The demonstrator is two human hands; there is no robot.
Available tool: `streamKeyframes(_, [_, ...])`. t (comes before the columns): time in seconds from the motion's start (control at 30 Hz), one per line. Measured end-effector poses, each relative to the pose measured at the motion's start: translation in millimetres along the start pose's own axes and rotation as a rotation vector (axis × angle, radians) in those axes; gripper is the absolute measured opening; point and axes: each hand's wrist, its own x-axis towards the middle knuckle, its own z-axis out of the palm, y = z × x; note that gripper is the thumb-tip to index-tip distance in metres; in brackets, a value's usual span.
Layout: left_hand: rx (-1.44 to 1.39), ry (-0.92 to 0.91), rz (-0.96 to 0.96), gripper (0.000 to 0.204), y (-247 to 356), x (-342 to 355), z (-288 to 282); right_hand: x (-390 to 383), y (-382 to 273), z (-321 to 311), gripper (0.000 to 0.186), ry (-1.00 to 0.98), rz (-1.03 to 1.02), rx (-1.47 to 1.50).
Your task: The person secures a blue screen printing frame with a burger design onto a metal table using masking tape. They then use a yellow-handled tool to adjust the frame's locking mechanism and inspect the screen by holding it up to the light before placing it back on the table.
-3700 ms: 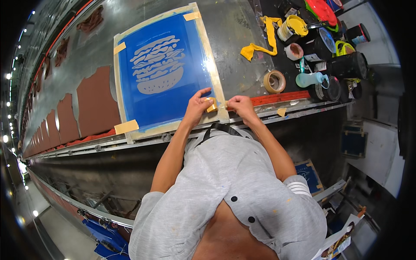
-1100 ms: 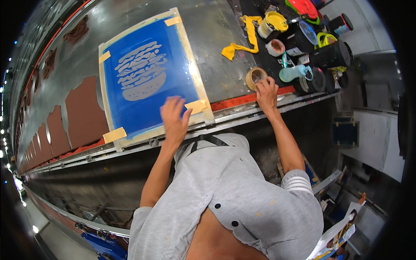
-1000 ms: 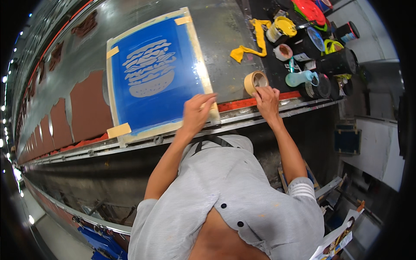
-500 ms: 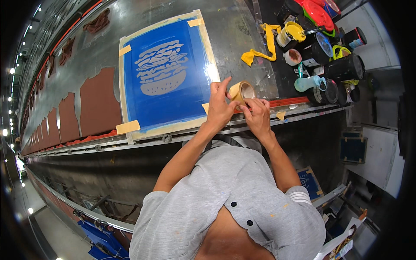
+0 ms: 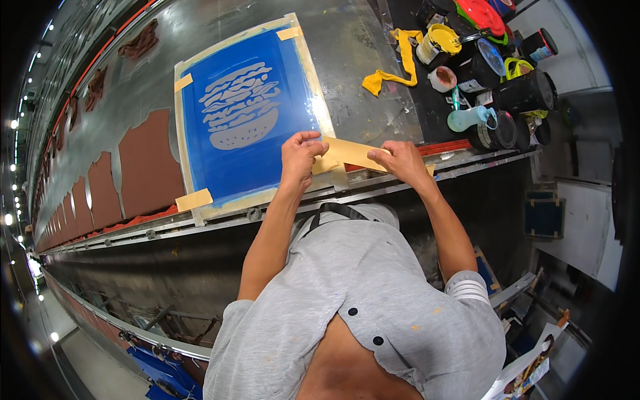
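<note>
A strip of tan masking tape [image 5: 355, 153] is stretched between my two hands, above the near right corner of the screen-printing frame. My left hand [image 5: 300, 157] pinches its left end with thumb and forefinger. Gripping the other end is my right hand [image 5: 404, 162], which hides whether the roll is in it. The screen [image 5: 220, 167] lies flat on the table, its blue mesh bearing a pale burger design and its border covered with tape. Short tape pieces sit at its corners, one [image 5: 194, 200] at the near left.
Brown fabric pieces [image 5: 150, 157] lie along the long grey table [image 5: 333, 53] to the left. A yellow cloth strip [image 5: 405, 60], an open yellow paint tub [image 5: 438, 44], black tubs [image 5: 523, 93] and a pale blue bottle [image 5: 467, 119] are at the right. A metal rail [image 5: 267, 212] edges the table.
The hands have moved apart, the left one leftward, drawing out a tape strip between them. The roll that showed between them is now hidden.
</note>
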Motion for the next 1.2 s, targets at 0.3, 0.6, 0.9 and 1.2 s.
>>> streamKeyframes(0.3, [-0.024,-0.078,-0.012,0.008,-13.7,-6.5,-6.7,-3.5,4.4,10.0,0.04,0.167,-0.222,0.075])
streamKeyframes(0.6, [0.14,0.295,0.72,0.015,54.6,-22.8,-39.9,62.5,105.2,-8.8,0.025,0.832,-0.115,-0.132])
streamKeyframes(0.9, [0.788,0.23,0.8,0.085,35.6,-36.3,-18.8,105.5,69.9,-20.9,0.035,0.905,-0.234,-0.325])
streamKeyframes(1.2, [1.016,0.056,0.757,0.086,29.8,-65.3,-3.6,13.5,-88.9,48.5,0.026,0.271,-0.926,-0.194])
